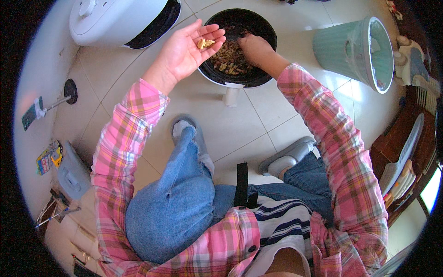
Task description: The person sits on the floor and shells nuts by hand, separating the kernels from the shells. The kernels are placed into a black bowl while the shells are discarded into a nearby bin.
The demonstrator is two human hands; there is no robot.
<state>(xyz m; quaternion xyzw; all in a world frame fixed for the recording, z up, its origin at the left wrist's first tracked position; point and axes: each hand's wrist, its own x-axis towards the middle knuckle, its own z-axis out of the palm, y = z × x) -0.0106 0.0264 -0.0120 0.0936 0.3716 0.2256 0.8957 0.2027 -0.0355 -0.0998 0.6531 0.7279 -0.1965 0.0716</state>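
Note:
Palm up over the basket's left rim, my left hand (187, 48) holds a few pale walnut kernel pieces (205, 43) on its slightly curled fingers. My right hand (256, 50) reaches down into a round black air fryer basket (264, 24), its fingertips among what look like walnut pieces and brown shell bits (230, 60). Those fingertips are partly hidden, so I cannot tell whether they pinch anything. The paler pieces gather at the basket's near side. A white handle (232, 95) sticks out from the basket towards me. The basket stands on the tiled floor.
A white air fryer body (114, 20) with a knob stands at upper left. To the right is a green lined waste bin (337, 52). A phone (33, 113) on a stand and a grey-blue plastic item (73, 173) are at left. Dark wooden furniture (391, 138) borders the right.

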